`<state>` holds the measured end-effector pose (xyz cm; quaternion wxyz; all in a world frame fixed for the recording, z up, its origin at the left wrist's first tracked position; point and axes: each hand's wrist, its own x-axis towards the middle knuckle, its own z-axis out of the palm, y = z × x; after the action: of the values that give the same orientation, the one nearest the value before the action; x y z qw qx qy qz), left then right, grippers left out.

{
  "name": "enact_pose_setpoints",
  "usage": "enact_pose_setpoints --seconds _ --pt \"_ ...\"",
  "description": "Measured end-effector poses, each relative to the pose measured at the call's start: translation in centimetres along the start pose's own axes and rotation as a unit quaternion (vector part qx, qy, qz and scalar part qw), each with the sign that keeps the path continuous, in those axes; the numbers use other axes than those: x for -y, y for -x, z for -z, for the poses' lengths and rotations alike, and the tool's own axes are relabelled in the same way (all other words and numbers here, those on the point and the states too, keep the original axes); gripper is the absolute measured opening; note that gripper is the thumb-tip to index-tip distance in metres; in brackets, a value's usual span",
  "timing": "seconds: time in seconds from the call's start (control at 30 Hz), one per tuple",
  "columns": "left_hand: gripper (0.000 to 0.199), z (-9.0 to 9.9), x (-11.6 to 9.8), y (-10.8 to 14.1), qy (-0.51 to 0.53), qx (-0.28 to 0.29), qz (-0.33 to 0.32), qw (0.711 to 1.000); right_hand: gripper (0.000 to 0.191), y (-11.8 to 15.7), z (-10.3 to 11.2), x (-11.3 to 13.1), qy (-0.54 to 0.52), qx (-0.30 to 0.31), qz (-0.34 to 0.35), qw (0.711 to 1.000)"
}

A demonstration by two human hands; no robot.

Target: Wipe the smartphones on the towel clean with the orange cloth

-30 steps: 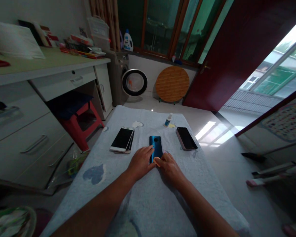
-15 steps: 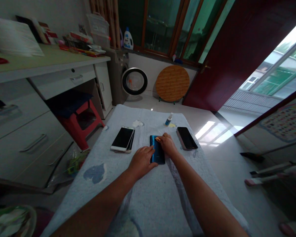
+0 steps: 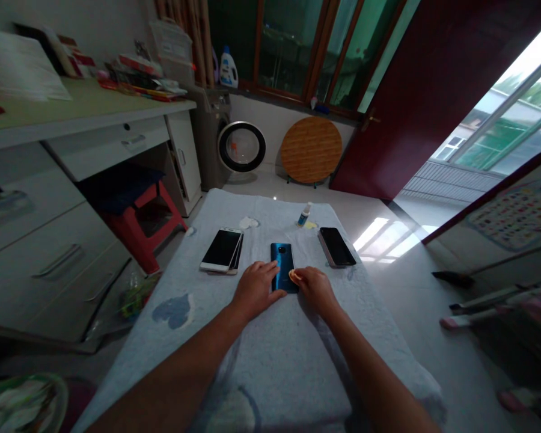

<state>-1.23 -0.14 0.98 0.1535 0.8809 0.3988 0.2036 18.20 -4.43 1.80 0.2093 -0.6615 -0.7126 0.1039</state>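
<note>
A blue smartphone (image 3: 284,258) lies back side up on the cloth-covered table, its round camera block at the far end. My left hand (image 3: 256,288) holds it in place, fingers along the left edge and thumb by the near corner. Pinched in my right hand (image 3: 314,287) is a small orange-yellow cloth or pad (image 3: 294,277), touching the phone's lower right side; its exact kind is unclear. To the left, a white phone (image 3: 222,249) rests screen up on another phone. Right of my hands are a dark-screened phone (image 3: 337,246), seemingly stacked, and a small spray bottle (image 3: 305,214).
The tablecloth (image 3: 279,361) is pale blue with heart shapes. A desk (image 3: 94,114) and a red stool (image 3: 155,225) stand at left. Beyond the table are an open washing machine door (image 3: 242,147), a round wooden board (image 3: 311,149) and a dark red door (image 3: 415,90).
My right hand has slid the orange pad from the phone's camera end down toward me to its lower right edge. The left hand stays on the phone. The view has shifted slightly.
</note>
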Motion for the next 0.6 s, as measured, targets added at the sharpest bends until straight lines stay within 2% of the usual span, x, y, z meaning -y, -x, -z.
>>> enact_pose_setpoints --seconds 0.13,0.23,0.33,0.47,0.6 --pt "0.058 -0.1 -0.1 0.0 -0.005 -0.005 -0.001 1.000 0.015 2.5 0.3 0.7 -0.020 -0.004 0.015 1.000" --pt "0.046 -0.1 0.3 -0.2 -0.006 0.001 -0.005 1.000 0.014 3.3 0.7 1.3 0.002 0.018 0.040 0.999" --pt "0.032 -0.2 1.1 -0.5 0.007 0.024 -0.021 0.999 0.013 3.1 1.0 1.7 0.029 0.027 0.054 0.998" --pt "0.043 -0.2 1.9 -0.6 0.016 0.047 -0.016 0.999 0.012 2.3 0.9 2.4 0.061 0.032 0.073 0.995" --pt "0.045 -0.1 1.8 -0.5 0.016 0.056 -0.017 0.998 0.011 1.7 0.2 3.5 0.074 0.030 0.105 0.991"
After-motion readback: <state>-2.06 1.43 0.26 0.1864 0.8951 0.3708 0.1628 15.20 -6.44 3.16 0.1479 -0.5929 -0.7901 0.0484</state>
